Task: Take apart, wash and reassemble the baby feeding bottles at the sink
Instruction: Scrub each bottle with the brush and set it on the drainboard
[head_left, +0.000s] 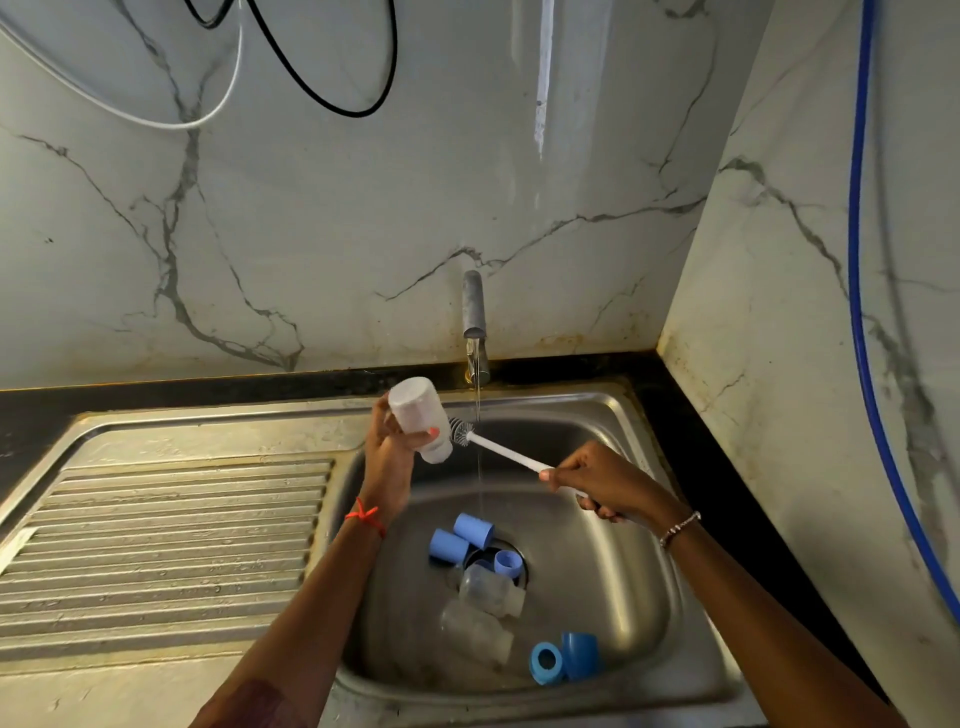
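Note:
My left hand (389, 452) grips a clear baby bottle (418, 415) above the sink basin (613, 571), tilted with its mouth pointing down to the right. My right hand (602, 480) holds the white handle of a bottle brush (498, 451); the grey bristle head sits just outside the bottle's mouth, under the thin water stream (478, 415) from the tap (475, 322). On the basin floor lie two clear bottles (483, 608), two blue caps (460, 538) near the drain, a small blue ring (506, 564), and at the front a blue ring (545, 662) beside a blue cap (582, 654).
A ribbed steel drainboard (156, 551) stretches to the left of the basin. Black counter edging runs behind and to the right. Marble walls enclose the corner, with a blue hose (857, 312) on the right wall and cables hanging at the upper left.

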